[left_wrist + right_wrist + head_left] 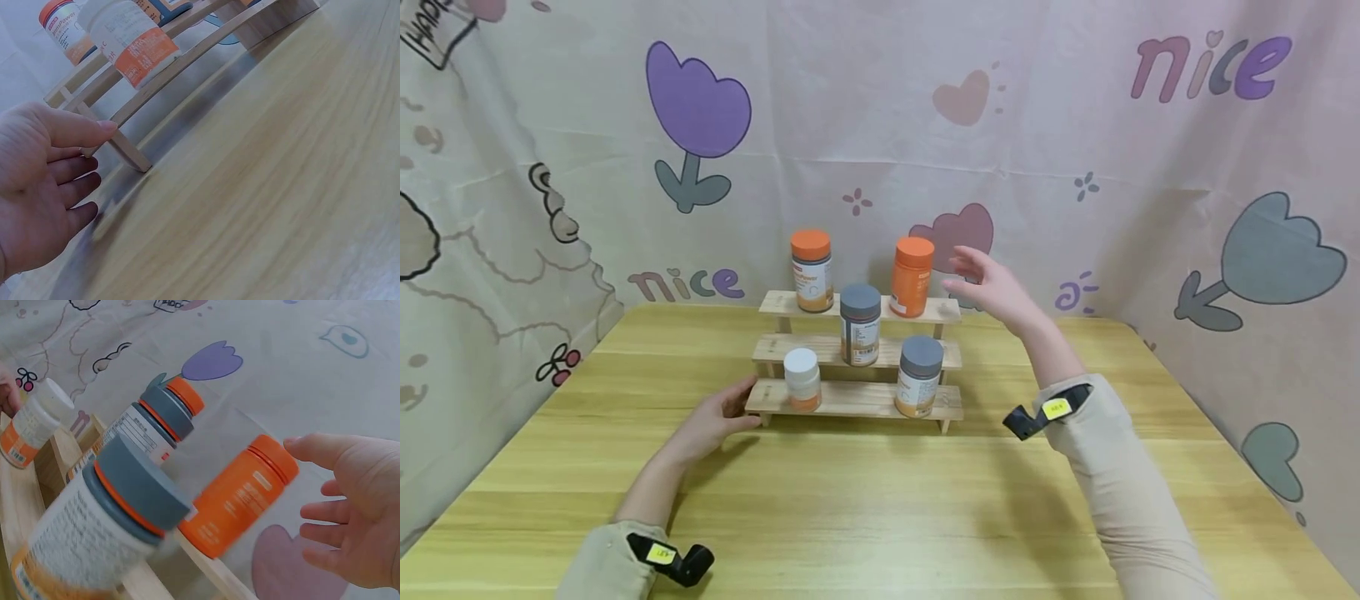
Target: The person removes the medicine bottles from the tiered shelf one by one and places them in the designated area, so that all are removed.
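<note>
A three-tier wooden display stand (859, 400) holds several supplement bottles. My left hand (718, 421) pinches the left end of its lowest tier, thumb in front and fingers behind; the left wrist view shows the thumb (94, 131) at the tier's corner. My right hand (992, 287) is beside the orange bottle (912, 279) on the top tier, fingers spread and holding nothing. In the right wrist view, the thumb tip (294, 445) is right at that bottle's lid. An orange-lidded bottle (812, 271) is at the top left, and a grey-lidded bottle (860, 325) stands mid-tier.
On the lowest tier are a small white-capped bottle (802, 379) and another grey-lidded bottle (919, 377). The stand rests on a wood-grain table (865, 517). A patterned cloth (850, 100) hangs behind and along the sides.
</note>
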Available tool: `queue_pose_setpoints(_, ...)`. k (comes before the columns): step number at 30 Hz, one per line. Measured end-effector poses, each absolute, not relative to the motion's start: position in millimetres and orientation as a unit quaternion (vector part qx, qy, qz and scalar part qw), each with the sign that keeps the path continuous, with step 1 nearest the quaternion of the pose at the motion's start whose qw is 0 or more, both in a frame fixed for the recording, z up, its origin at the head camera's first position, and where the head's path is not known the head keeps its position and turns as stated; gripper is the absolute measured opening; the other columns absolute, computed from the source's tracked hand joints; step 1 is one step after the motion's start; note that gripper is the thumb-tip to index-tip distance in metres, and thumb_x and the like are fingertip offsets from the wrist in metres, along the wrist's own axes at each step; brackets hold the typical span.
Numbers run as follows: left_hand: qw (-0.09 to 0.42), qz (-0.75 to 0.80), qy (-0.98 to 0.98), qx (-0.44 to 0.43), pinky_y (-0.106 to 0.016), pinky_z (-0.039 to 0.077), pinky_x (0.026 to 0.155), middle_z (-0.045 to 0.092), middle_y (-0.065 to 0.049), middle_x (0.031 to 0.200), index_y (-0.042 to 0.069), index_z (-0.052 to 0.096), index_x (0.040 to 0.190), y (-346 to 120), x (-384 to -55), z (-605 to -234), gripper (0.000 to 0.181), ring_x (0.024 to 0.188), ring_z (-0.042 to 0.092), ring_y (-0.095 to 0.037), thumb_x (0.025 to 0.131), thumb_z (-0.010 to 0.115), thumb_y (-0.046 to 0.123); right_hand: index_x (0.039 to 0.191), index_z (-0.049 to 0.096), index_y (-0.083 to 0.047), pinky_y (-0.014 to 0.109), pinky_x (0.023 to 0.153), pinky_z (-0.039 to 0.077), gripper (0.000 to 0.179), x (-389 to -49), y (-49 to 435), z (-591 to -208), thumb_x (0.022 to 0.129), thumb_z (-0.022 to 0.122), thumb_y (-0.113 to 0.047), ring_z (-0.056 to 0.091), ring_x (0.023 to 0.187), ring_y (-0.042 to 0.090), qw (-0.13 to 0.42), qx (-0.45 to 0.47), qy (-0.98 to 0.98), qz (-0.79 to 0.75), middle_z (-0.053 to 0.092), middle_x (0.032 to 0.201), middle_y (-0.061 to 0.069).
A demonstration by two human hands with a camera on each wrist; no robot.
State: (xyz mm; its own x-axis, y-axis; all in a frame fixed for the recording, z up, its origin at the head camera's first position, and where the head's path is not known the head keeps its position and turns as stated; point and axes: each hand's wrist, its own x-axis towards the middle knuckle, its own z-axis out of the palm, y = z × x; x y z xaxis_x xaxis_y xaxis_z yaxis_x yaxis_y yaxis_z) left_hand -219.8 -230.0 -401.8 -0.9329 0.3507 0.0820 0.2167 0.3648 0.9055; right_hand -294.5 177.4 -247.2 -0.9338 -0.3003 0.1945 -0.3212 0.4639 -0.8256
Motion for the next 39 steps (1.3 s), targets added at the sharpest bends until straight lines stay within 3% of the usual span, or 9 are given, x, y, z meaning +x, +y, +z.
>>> queue_pose_setpoints(9, 0.063, 0.539, 0.825, 0.162, -0.049, 0.023, 0.104, 0.019, -0.033, 0.144, -0.013, 0.016, 0.142, -230.7, -222.0, -404.1, 0.073, 0.131, 0.023, -0.046, 0.087, 0.061, 0.007, 0.143, 0.028, -0.001, 0.040, 0.101, 0.037, 0.072, -310.6, 141.3, -243.0, 0.085, 0.067, -0.016, 0.044, 0.122, 0.029, 0.042, 0.172, -0.830, 0.528, 0.046, 0.135, 0.018)
queue_pose_setpoints(15, 0.065, 0.546, 0.819, 0.164, -0.049, 0.023, 0.104, 0.018, -0.033, 0.145, -0.013, 0.016, 0.142, -231.4, -221.3, -402.4, 0.073, 0.131, 0.022, -0.046, 0.088, 0.061, 0.006, 0.141, 0.032, -0.002, 0.040, 0.096, 0.041, 0.071, -321.2, 130.8, -244.9, 0.083, 0.069, -0.019, 0.047, 0.115, 0.029, 0.064, 0.161, -0.846, 0.504, 0.050, 0.128, 0.017)
queue_pose_setpoints(39, 0.064, 0.550, 0.815, 0.168, -0.051, 0.027, 0.102, 0.019, -0.034, 0.144, -0.013, 0.015, 0.142, -228.9, -218.0, -402.2, 0.072, 0.129, 0.025, -0.047, 0.088, 0.059, 0.005, 0.129, 0.045, -0.006, 0.039, 0.091, 0.045, 0.056, -324.6, 138.6, -250.0, 0.082, 0.070, -0.023, 0.052, 0.107, 0.026, 0.110, 0.130, -0.850, 0.499, 0.054, 0.120, 0.011)
